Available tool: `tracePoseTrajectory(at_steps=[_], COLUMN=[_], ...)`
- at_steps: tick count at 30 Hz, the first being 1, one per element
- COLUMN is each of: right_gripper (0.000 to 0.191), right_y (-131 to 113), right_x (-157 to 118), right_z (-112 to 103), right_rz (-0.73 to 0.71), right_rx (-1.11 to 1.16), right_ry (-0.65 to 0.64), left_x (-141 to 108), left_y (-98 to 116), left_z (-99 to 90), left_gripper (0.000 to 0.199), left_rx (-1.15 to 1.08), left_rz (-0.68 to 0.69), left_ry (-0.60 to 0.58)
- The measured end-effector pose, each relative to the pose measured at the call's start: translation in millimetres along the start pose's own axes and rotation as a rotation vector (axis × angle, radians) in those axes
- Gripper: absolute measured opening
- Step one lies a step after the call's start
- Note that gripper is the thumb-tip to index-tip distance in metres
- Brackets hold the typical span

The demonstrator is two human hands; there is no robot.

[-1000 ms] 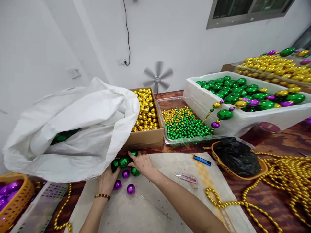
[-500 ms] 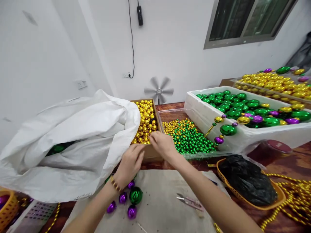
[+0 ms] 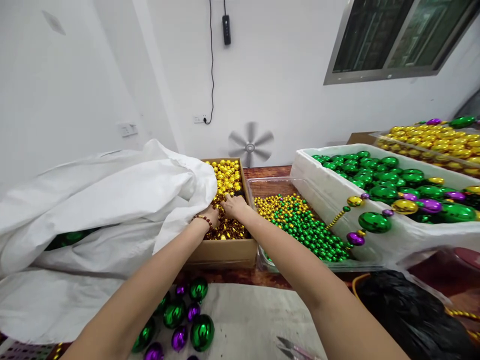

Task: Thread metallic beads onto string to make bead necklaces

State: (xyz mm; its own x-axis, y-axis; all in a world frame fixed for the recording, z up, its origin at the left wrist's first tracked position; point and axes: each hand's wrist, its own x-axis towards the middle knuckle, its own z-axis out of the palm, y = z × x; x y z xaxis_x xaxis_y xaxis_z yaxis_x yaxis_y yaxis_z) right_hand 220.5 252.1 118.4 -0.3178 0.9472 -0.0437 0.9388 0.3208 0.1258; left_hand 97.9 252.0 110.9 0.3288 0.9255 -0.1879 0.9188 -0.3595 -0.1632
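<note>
Left hand and right hand shift from the near wall of the cardboard box into its gold balls

Half a second back, both hands sit over that wall; now they reach past it, side by side among the gold balls, which fill the box from its near wall to its far one. The right grip has its fingers bent down onto the balls; whether it pinches any cannot be told. The left grip, with a beaded bracelet at its wrist, is partly sunk and hidden, so its state cannot be told either.

Taking the hands as the clock's centre, a white sack lies at nine o'clock, its edge overlapping the box. At seven, green balls and purple balls rest on a pale cloth spread over the worktop. Snips lie on the cloth at five. Between three and four, small green and gold beads lie in a clear tray, just beside the box. At three, further out, stands a white foam box of large green beads.
</note>
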Motion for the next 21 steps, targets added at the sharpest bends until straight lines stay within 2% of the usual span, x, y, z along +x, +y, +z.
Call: tracePoseTrajectory(at_steps=[3,12,16,21], right_gripper=[0.049,0.054,0.059,0.065], right_y=[-2.0,-7.2,-4.6,-2.2], right_x=[0.2,7.0,11.0,11.9], right_z=[1.8,9.3,5.4,2.7], right_rz=[-0.027,-0.128,-0.1,-0.042], right_rx=[-0.003,0.044,0.066,0.112], right_ry=[-0.027,-0.177,-0.244,-0.275], left_x=[2.6,6.0,8.0,7.5], left_y=[0.5,-3.9,-4.0,-6.6], left_z=[3.7,12.8,14.5,12.1], left_gripper=[0.049,0.048,0.037,0.034], left_rx=[-0.009,-0.066,-0.08,-0.149], left_rz=[-0.015,0.041,0.066,0.053], left_ry=[-0.04,-0.065,-0.08,-0.061])
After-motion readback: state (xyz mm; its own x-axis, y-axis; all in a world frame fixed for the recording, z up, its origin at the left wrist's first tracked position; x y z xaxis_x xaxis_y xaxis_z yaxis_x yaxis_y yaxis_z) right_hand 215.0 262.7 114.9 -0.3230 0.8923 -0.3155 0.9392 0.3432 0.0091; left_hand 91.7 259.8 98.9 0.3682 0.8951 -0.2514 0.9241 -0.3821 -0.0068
